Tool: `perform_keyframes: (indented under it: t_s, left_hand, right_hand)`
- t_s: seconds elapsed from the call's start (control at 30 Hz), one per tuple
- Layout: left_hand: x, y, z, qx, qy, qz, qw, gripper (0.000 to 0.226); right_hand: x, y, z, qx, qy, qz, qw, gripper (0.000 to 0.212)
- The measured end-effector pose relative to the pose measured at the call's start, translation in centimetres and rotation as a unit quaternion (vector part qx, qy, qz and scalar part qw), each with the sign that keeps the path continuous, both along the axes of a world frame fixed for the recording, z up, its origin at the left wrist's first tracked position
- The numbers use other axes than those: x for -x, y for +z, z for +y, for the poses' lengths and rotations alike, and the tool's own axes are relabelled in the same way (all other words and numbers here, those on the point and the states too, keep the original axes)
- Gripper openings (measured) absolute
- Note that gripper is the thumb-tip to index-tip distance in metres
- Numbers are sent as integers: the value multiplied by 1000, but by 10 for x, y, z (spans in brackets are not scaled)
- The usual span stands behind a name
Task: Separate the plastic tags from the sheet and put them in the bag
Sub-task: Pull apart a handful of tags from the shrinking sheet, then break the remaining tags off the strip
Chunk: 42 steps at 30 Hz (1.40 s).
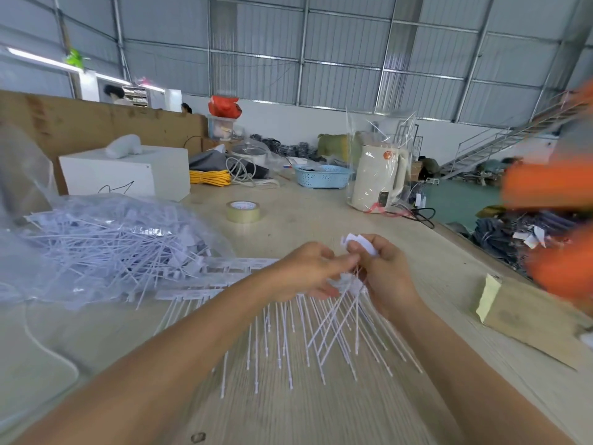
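Fingers of the right hand (pixel 382 268) curl round a bunch of loose plastic tags (pixel 340 319), heads up, stems fanning toward the desk's near edge. The left hand (pixel 308 271) pinches the tag heads beside it. The sheet (pixel 231 268) stretches leftward under the left wrist; the clear bag (pixel 106 242), already full of tags, lies farther left, nearer the left hand.

Single view only, head-worn, wide-angle, strong edge curvature. Faces forward and slightly down across table (pixel 288 220). Very near both forearms, entering from lower frame; left hand (pixel 308 268) and right hand (pixel 382 268) at centre. Takes in roof across upper frame, staircase (pixel 500 146) at right edge.
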<state>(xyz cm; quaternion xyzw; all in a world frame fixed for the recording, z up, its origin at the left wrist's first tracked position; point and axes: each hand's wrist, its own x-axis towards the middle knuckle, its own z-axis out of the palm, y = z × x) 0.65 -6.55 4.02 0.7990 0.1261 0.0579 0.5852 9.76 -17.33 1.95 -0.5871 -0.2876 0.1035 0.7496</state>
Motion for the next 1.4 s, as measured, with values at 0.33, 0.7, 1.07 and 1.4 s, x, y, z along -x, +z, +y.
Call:
perform_keyframes:
  t_s: [0.33, 0.7, 1.07, 1.4]
  left_hand:
    - [23, 1, -5, 19, 27, -141, 989, 10]
    - [149, 16, 101, -347, 173, -48, 920, 31]
    - [219, 17, 167, -262, 178, 103, 943, 35]
    - [163, 15, 232, -221, 498, 30, 838, 24]
  right_hand:
    - [18, 24, 32, -63, -57, 2, 996, 10]
    - [89, 34, 159, 101, 13, -258, 961, 24]
    - [103, 24, 226, 520, -37, -603, 604, 79]
    - [103, 62, 240, 405, -11, -500, 765, 93]
